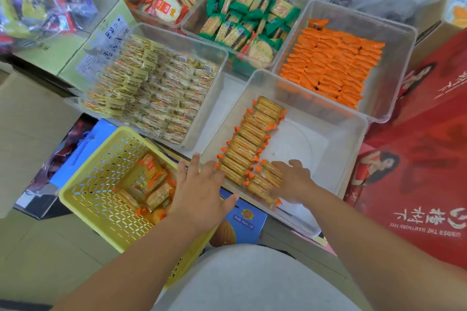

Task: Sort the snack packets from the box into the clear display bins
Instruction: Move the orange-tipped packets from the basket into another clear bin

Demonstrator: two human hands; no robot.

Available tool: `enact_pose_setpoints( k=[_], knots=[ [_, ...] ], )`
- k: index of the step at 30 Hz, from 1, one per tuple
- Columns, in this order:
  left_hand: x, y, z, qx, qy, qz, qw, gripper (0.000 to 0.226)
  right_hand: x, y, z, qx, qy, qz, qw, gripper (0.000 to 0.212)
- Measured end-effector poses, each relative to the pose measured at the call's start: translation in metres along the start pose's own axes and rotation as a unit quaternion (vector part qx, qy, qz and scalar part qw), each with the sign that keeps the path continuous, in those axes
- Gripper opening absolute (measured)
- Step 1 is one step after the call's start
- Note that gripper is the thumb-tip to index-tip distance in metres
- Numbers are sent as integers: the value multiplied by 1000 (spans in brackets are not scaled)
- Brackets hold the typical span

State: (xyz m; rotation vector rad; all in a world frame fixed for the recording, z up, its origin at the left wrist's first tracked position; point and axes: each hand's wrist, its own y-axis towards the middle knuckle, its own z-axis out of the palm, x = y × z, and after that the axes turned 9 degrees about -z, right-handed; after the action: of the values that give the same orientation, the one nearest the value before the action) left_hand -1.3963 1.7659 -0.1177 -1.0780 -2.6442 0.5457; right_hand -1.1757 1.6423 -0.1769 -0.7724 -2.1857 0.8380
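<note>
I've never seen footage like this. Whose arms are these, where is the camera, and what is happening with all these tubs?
There is no machine here. A person wears one camera on the head, so you look down along their own arms. The left hand hovers open between the yellow basket and the near clear bin. The basket holds a few cracker packets with orange ends. The right hand rests its fingers on a short second row of the same packets in that bin, beside a longer row. Neither hand grasps anything. Bins behind hold orange packets, green packets and pale yellow packets.
</note>
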Motion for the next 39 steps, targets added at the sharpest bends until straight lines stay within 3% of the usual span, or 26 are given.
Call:
enact_pose_setpoints(
  k=[5, 12, 21, 33, 39],
  knots=[
    [-1, 0, 2, -10, -3, 3, 1000, 79, 0, -3, 12, 41, 131, 24, 990, 107],
    [-4, 0, 4, -18, 4, 13, 1000, 79, 8, 7, 38, -70, 109, -10, 992, 102],
    [-5, 0, 4, -15, 7, 19, 1000, 82, 2, 9, 45, -90, 146, -56, 984, 111],
    [-3, 0, 4, -26, 6, 21, 999, 76, 10, 8, 42, -48, 55, -66, 995, 105],
    [6, -14, -4, -58, -71, 7, 996, 73, 12, 4, 28, -7, 15, -51, 999, 110]
  ],
)
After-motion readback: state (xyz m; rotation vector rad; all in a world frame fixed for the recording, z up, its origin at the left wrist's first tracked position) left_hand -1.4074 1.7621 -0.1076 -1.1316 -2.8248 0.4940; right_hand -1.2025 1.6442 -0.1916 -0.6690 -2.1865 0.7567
